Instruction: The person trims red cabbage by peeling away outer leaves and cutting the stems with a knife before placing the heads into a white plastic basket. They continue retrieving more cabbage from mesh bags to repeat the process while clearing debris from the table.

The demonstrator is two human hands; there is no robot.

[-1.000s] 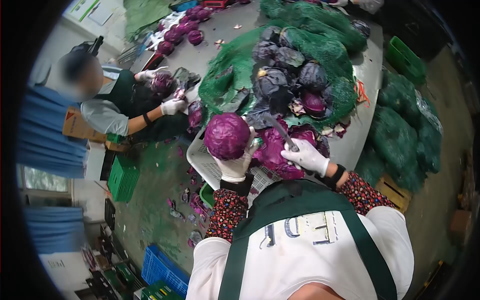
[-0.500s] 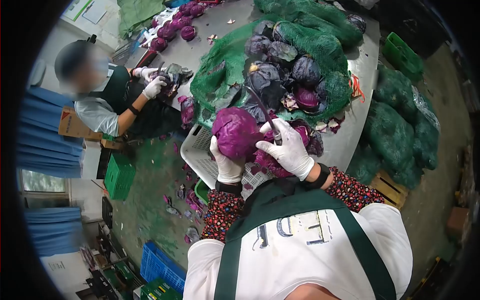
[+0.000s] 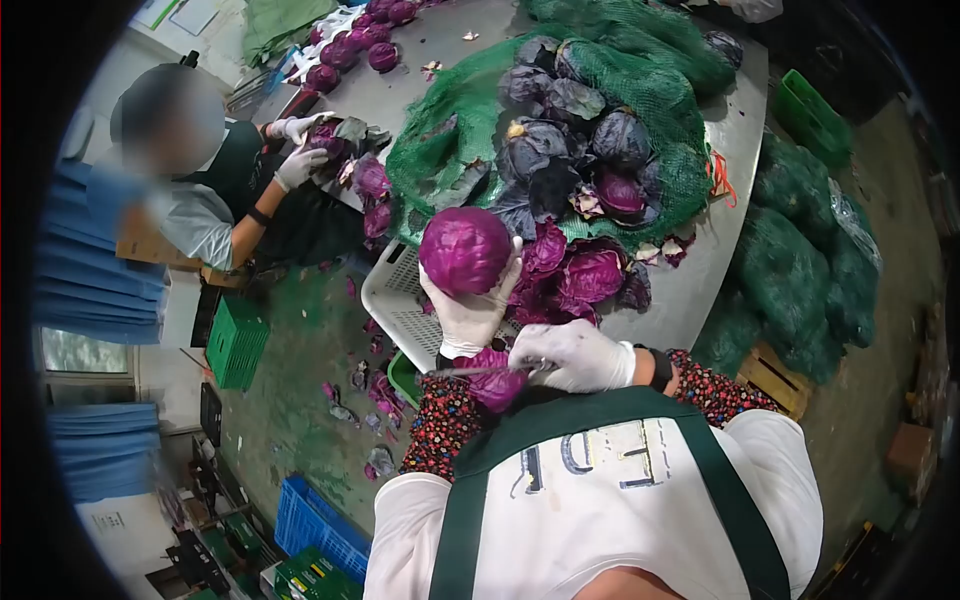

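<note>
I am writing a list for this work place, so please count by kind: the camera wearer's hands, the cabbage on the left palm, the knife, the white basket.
Hands, left hand and right hand: 2
Held cabbage: 1
Knife: 1
White basket: 1
Total: 5

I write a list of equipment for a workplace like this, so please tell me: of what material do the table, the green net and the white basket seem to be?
Table: probably stainless steel, smooth, with a grey, soft sheen.
Green net: likely synthetic mesh, open-woven and lying in loose folds.
White basket: apparently moulded plastic, pale, with regular holes; gloss unclear.
</note>
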